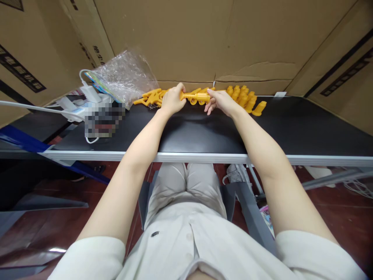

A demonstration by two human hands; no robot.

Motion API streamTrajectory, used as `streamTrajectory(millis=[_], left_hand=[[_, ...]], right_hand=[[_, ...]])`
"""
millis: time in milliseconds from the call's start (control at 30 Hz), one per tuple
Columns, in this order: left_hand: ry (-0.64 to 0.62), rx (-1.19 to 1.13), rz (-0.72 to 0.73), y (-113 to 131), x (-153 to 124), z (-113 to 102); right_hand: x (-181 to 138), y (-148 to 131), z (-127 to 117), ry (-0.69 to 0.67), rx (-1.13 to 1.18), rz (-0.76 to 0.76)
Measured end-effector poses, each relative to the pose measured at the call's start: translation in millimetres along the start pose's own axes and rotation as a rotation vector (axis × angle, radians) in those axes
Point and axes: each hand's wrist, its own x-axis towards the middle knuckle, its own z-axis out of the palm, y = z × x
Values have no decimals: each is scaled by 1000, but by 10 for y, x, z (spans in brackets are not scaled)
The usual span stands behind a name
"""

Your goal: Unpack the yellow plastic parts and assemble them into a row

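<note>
Between my two hands, above the back of the black table top, lies a yellow plastic rod-like part (190, 96). My left hand (173, 100) is closed around its left end. At the right end, the thumb and fingers of my right hand (221, 103) pinch a ribbed yellow piece (204, 97); whether the two are joined I cannot tell. Yellow branched parts (152, 97) with small metal bits lie in a heap beside my left hand. To the right of my right hand stand several yellow flared sleeves (241, 95) in rows, with a single sleeve (259, 108) apart from them.
A clear plastic bag (125, 76) rests at the back left near a white power strip (75, 111) with plugs and cables. A blurred-out object (103, 120) sits in front of it. Cardboard (189, 39) walls rise behind and at both sides. The table's metal edge (201, 157) runs before me.
</note>
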Motion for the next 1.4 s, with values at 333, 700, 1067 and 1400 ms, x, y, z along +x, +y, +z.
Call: streamTrajectory(millis=[333,700,1067,1400], left_hand=[[-67,43,-156,117,-15,-84],[-18,-41,-39,-21,34,-8],[-47,-33,-84,67,13,-39],[-19,12,-67,50,-1,-41]], right_hand=[[47,123,-47,114,-276,-267],[-44,-4,-33,54,-251,-169],[-71,-74,-51,10,-195,-103],[36,121,4,57,-148,-119]])
